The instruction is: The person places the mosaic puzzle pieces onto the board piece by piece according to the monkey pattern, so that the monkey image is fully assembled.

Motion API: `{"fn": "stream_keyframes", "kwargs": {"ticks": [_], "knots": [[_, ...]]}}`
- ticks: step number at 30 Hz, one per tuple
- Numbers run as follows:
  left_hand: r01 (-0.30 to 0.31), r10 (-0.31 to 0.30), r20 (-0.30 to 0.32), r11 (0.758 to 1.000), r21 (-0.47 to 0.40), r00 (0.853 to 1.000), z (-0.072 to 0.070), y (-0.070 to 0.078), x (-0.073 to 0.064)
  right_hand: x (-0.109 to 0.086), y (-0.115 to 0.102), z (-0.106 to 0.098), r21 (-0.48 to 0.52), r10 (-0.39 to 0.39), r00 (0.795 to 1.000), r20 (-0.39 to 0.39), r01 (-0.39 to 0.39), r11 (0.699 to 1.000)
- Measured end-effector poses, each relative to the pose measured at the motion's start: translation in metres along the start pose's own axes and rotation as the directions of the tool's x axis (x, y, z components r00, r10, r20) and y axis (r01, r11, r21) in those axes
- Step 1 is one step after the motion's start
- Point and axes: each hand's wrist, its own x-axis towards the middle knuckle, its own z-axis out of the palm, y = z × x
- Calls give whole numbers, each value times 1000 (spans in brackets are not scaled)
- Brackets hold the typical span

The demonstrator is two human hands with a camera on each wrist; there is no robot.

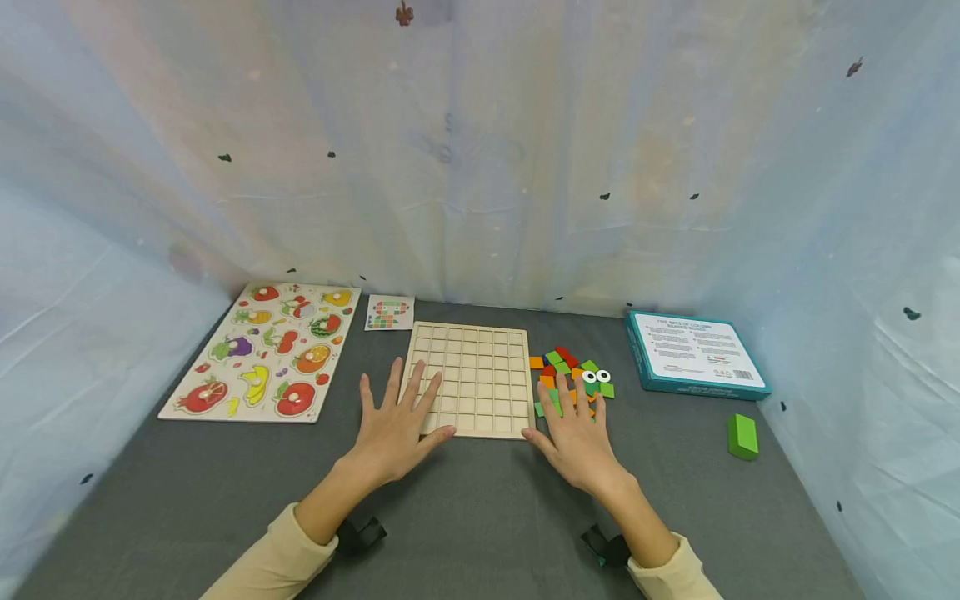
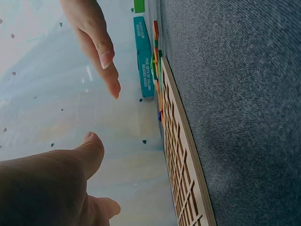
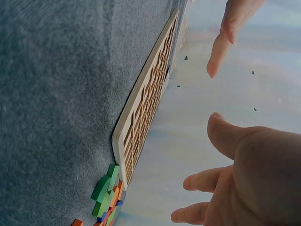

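Observation:
A pale wooden grid board [image 1: 480, 379] with square recesses lies flat on the grey cloth. My left hand [image 1: 397, 425] is held over its left front corner, fingers spread and straight, holding nothing. Over the near part of a pile of coloured tiles [image 1: 558, 362] is my right hand [image 1: 577, 442], also spread and holding nothing; it hides some of the pile. Both wrist views show the hands raised above the cloth, apart from the board [image 2: 181, 155]. Two white ring-shaped eye pieces [image 1: 596, 377] lie among the red, orange, green and blue tiles.
At the left lies a fruit puzzle board [image 1: 277, 354], with a small pattern card [image 1: 390, 312] behind the grid board. To the right are a teal box [image 1: 697, 354] and a green block [image 1: 742, 437]. A pale curtain [image 1: 480, 167] hangs behind and along both sides.

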Motion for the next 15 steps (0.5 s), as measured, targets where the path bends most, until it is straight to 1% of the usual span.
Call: {"fn": "stream_keyframes", "kwargs": {"ticks": [6, 9, 12, 15], "knots": [[-4, 4, -18, 1000, 1, 1000, -2, -1, -1, 0, 2, 0, 4, 11, 1000, -6, -11, 1000], [4, -5, -16, 1000, -10, 1000, -2, -5, 0, 2, 7, -2, 24, 22, 1000, -5, -22, 999], [7, -7, -6, 999, -34, 1000, 1, -15, 2, 6, 20, -5, 65, 43, 999, -5, -42, 997], [-11, 11, 6, 997, -71, 1000, 9, -33, 3, 13, 45, -8, 105, 71, 997, -38, -66, 992]]}}
